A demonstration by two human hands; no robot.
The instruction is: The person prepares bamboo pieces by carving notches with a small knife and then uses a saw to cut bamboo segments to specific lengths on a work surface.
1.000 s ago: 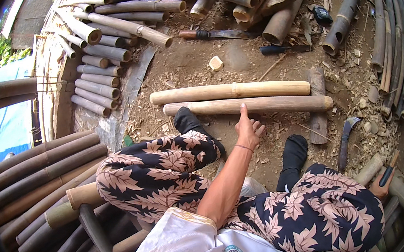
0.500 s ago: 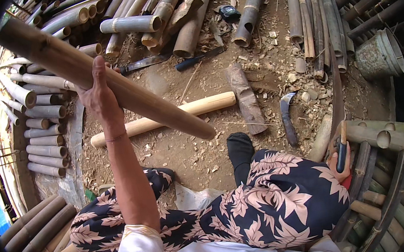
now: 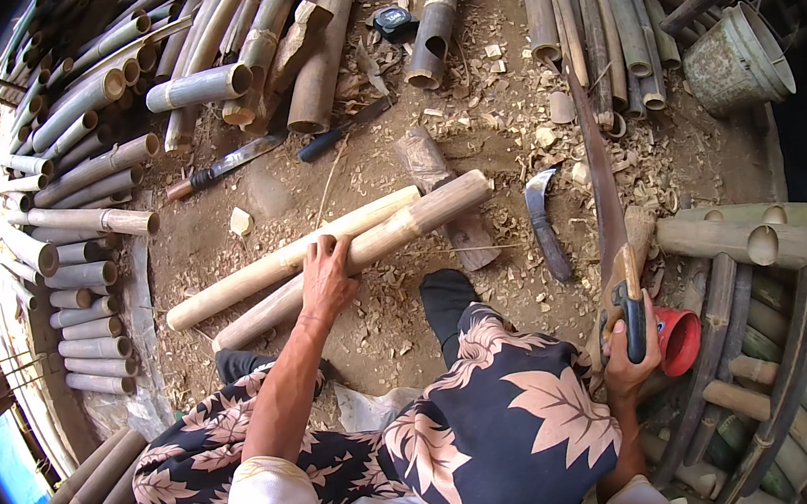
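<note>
My left hand is closed over the middle of a brown bamboo pole, whose right end lies across a short wooden block. Just behind it, roughly parallel, rests a paler, peeled-looking pole on the ground. At my right side, my right hand grips the handle of a handsaw, its long brown blade pointing away from me. Between the block and the saw lies a curved sickle-like knife with a dark handle. My dark-shod foot is in front of the poles.
Two long knives, one with a wooden-tipped handle and one with a black handle, lie beyond the poles. Bamboo stacks stand left, far and right. A tape measure, grey bucket and red container are also around.
The brown pole has come down from raised and tilted at the left onto the block, with my left hand on it. My right hand has brought the saw inward, closer to my knee.
</note>
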